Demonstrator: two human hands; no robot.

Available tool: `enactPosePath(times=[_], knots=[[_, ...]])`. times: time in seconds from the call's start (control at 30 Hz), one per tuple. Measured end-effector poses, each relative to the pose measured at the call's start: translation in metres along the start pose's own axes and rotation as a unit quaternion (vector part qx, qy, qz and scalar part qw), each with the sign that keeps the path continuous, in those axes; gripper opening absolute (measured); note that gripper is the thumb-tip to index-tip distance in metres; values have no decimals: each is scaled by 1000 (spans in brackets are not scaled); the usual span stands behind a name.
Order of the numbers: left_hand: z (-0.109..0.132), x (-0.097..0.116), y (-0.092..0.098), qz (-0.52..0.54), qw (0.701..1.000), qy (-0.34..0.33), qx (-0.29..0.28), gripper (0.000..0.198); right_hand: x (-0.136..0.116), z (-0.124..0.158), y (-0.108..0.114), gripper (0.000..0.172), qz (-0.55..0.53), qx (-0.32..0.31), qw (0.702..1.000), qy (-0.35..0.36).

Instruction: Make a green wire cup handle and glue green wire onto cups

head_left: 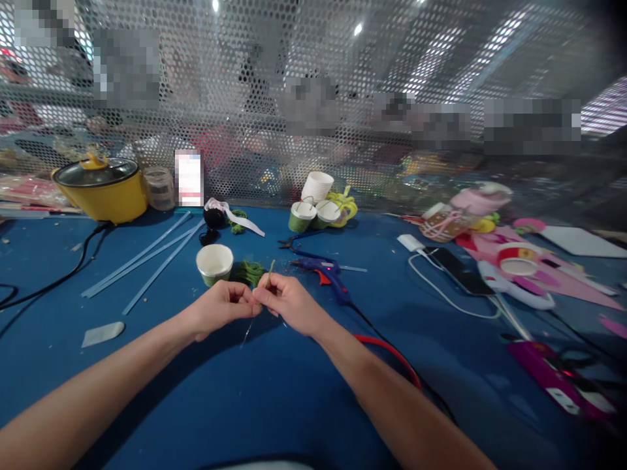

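Over the middle of the table my left hand (226, 308) and my right hand (290, 301) meet at the fingertips. A short piece of green yarn (272, 266) sticks up from the closed fingers of my right hand. My left hand is pinched against it, and whatever its fingertips hold is hidden. A thin clear thread (247, 331) shows just below the hands. Behind them lies a bundle of green yarn (251, 271), partly covered by the fingers. To its left stands a white paper cup (214, 261) with green around its lower part.
A blue hot glue gun (321, 266) lies right of my hands, with pliers (296, 248) behind it. Glue sticks (161, 264) lie at left, near a yellow electric pot (110, 199). Paper cups (317, 186) stand at the back. At right are a phone (455, 269) and a purple power strip (543, 372).
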State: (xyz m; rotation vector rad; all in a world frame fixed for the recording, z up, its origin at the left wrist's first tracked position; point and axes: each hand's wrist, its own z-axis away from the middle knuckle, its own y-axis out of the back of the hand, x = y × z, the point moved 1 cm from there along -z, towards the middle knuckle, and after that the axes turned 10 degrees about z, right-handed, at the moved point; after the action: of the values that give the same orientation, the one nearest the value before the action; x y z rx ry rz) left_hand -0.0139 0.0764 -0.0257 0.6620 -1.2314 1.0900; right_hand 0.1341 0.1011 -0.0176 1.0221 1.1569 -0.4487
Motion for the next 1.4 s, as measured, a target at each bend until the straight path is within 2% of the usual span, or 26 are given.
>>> enactPosePath(times=[0.2,0.5,0.6,0.73,0.8,1.03,1.23,1.3,1.4], knots=[[-4,-5,1,-29,999,-28,11,25,-1,-2,-1,28,70,59,996,3],[-4,-7,-1,-43,998,-27,20,22,3,0,-3,31,107,84,991,-11],[-2,-3,-2,-25,999,-21,14,21,3,0,-2,29,78,59,995,3],[-1,1,-2,7,1000,8,2,23,2,0,-1,23,-25,-24,999,19],[-1,1,-2,12,1000,14,2,24,3,0,0,23,-23,-29,999,10],[-5,-6,-2,-34,999,-26,24,24,8,-1,-1,29,86,54,995,13],[-4,-7,-2,-76,995,-46,35,21,6,0,-3,31,99,80,992,8],[-3,-5,-2,-55,997,-42,26,20,4,0,-2,28,72,60,996,10],[-1,0,-3,-10,1000,-22,8,20,1,0,0,24,-18,-7,1000,14]])
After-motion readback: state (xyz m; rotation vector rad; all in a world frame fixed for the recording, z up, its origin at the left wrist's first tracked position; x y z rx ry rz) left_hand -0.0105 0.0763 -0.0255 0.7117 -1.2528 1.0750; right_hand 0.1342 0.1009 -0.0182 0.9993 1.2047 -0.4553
